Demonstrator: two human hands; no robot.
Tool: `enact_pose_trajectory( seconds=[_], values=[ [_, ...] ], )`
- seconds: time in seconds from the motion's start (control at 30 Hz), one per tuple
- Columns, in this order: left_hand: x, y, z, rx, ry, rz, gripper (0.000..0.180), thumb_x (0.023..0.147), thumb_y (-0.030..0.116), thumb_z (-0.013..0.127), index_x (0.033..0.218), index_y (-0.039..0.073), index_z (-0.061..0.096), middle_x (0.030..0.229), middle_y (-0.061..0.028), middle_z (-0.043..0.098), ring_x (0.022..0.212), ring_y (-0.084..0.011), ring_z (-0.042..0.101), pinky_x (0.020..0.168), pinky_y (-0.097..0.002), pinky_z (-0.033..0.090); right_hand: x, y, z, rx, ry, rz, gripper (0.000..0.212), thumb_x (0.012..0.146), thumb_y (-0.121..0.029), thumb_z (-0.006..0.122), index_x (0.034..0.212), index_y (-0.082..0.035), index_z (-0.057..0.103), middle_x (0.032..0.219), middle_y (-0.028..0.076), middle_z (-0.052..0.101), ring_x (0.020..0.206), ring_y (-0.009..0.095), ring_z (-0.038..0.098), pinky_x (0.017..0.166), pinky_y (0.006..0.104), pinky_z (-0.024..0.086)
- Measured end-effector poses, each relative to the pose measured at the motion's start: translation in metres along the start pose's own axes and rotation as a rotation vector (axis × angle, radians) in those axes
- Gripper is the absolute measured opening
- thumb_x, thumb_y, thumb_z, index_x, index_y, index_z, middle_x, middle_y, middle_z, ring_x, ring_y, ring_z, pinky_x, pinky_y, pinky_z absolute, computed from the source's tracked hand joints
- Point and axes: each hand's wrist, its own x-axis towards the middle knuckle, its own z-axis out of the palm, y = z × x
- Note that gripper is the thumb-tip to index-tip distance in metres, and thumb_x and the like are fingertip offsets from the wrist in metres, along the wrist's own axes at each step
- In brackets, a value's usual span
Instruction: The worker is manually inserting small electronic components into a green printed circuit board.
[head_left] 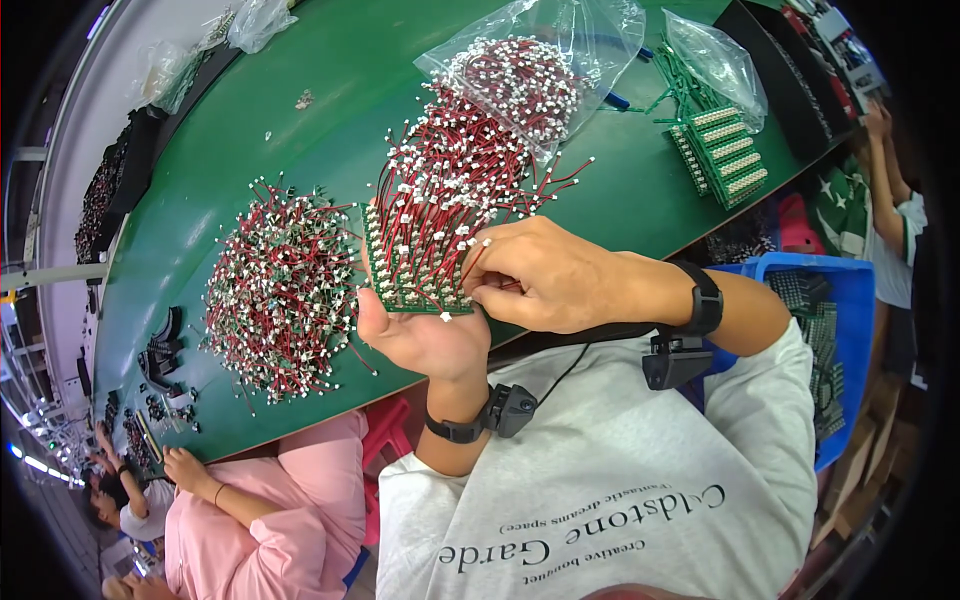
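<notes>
My left hand (pixel 430 340) is palm up under a green circuit board panel (pixel 400 295), supporting it by its near edge with the thumb at the left. Rows of white connectors line the panel, and many red wires with white plugs stand up from it. At the panel's right edge my right hand (pixel 550 275) is closed in a pinch on a red wire lead (pixel 478 245) with a white plug; the fingertips are partly hidden. Behind the panel lies a large heap of red wire leads (pixel 460 150), partly inside a clear plastic bag (pixel 600 30).
A pile of small wired boards (pixel 285 295) lies left on the green table (pixel 330 60). Stacked green panels (pixel 725 150) stand at the far right. A blue crate (pixel 850 300) holding panels is beside me. A person in pink (pixel 260 510) sits at my left.
</notes>
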Motion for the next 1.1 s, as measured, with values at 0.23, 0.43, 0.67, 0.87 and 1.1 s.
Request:
enact_pose_trajectory(
  seconds=[0.23, 0.43, 0.67, 0.87, 1.1],
  values=[
    [-0.004, 0.002, -0.004, 0.060, -0.028, -0.053, 0.058, 0.094, 0.044, 0.035, 0.126, -0.001, 0.052, 0.116, -0.0146, 0.063, 0.104, -0.0272, 0.061, 0.093, -0.0421, 0.046, -0.008, 0.003, 0.013, -0.266, 0.076, -0.219, 0.011, 0.082, -0.004, 0.062, 0.091, 0.003, 0.060, 0.086, 0.015, 0.062, 0.075, 0.033, 0.063, 0.065, 0.0407, 0.053],
    [-0.009, 0.004, -0.003, 0.027, 0.003, -0.069, 0.060, 0.093, 0.046, 0.035, 0.128, 0.000, 0.050, 0.115, -0.0150, 0.063, 0.101, -0.0277, 0.062, 0.090, -0.0414, 0.047, -0.009, -0.005, 0.014, -0.385, 0.080, -0.202, 0.016, 0.077, -0.003, 0.066, 0.090, 0.001, 0.058, 0.084, 0.014, 0.060, 0.077, 0.032, 0.063, 0.066, 0.0407, 0.053],
    [-0.007, 0.007, -0.004, -0.083, -0.049, -0.066, 0.060, 0.093, 0.045, 0.035, 0.123, -0.002, 0.058, 0.117, -0.0188, 0.065, 0.104, -0.0322, 0.062, 0.096, -0.0477, 0.045, -0.002, -0.008, 0.021, -0.429, 0.134, -0.233, 0.016, 0.076, -0.002, 0.065, 0.090, 0.000, 0.058, 0.082, 0.013, 0.060, 0.076, 0.032, 0.063, 0.067, 0.0403, 0.053],
    [0.000, 0.017, 0.012, -0.210, -0.089, -0.160, 0.074, 0.091, 0.051, 0.036, 0.139, -0.005, 0.043, 0.135, -0.0233, 0.052, 0.117, -0.0369, 0.053, 0.103, -0.0500, 0.040, -0.002, -0.012, -0.001, -0.341, 0.233, -0.351, 0.013, 0.077, -0.005, 0.068, 0.087, -0.003, 0.061, 0.081, 0.010, 0.059, 0.071, 0.030, 0.061, 0.061, 0.0387, 0.051],
    [-0.011, 0.041, 0.005, -0.102, -0.412, -0.261, 0.078, 0.091, 0.051, 0.040, 0.146, -0.004, 0.027, 0.149, -0.0238, 0.037, 0.140, -0.0384, 0.032, 0.116, -0.0457, 0.028, -0.002, -0.005, -0.025, 0.096, 0.279, -0.051, 0.023, 0.089, -0.023, 0.064, 0.094, 0.000, 0.063, 0.076, 0.012, 0.065, 0.070, 0.026, 0.066, 0.064, 0.0378, 0.051]
  ],
)
